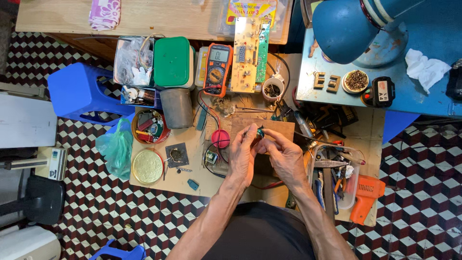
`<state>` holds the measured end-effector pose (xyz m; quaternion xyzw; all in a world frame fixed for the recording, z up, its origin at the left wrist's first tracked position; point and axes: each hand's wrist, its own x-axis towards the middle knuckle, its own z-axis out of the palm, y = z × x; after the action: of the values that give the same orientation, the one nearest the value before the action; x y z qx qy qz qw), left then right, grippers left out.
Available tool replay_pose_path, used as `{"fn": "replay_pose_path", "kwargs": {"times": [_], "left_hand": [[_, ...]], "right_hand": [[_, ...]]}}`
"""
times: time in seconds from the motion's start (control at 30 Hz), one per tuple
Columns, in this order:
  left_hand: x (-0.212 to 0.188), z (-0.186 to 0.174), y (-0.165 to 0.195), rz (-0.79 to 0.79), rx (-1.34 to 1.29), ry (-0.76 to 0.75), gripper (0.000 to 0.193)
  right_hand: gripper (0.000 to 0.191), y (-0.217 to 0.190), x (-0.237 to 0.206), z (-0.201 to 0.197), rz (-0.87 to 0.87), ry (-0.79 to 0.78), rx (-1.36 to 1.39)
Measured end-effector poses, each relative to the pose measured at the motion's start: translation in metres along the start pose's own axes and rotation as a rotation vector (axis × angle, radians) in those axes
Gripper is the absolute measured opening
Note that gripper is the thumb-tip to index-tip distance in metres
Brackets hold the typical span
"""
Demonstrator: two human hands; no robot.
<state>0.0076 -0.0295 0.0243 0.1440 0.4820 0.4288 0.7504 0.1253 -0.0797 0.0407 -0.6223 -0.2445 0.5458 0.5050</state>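
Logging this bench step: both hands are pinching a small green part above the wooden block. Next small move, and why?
Probably lower the small green part onto the wooden block just beneath. The left hand and right hand both pinch it in mid-air by the fingertips, so neither is free for the multimeter or the tools at the right. What the part is, I cannot tell.

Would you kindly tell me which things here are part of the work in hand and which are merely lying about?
In hand:
- left hand
- right hand
- small green part, pinched between both hands
- wooden board under them

Lying about:
- multimeter
- circuit board
- green box
- orange tool
- blue lamp
- pink lid
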Motion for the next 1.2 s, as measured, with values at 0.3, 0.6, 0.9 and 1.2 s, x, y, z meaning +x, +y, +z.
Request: {"fn": "replay_pose_path", "kwargs": {"times": [0.3,0.6,0.9,1.2], "left_hand": [[0.004,-0.006,-0.001,0.01,0.011,-0.04,0.042],[-0.002,-0.004,0.0,0.018,0.117,-0.06,0.048],[0.009,-0.01,0.01,-0.069,0.008,-0.11,0.04],[0.009,-0.008,0.01,-0.16,-0.038,-0.018,0.043]], "right_hand": [[0.033,-0.003,0.0,0.002,-0.009,0.014,-0.063],[0.031,0.009,0.005,-0.002,-0.105,0.027,-0.136],[0.031,-0.001,0.007,-0.007,-0.054,-0.008,-0.003],[0.038,-0.007,0.002,0.001,0.076,-0.053,0.062]]}}
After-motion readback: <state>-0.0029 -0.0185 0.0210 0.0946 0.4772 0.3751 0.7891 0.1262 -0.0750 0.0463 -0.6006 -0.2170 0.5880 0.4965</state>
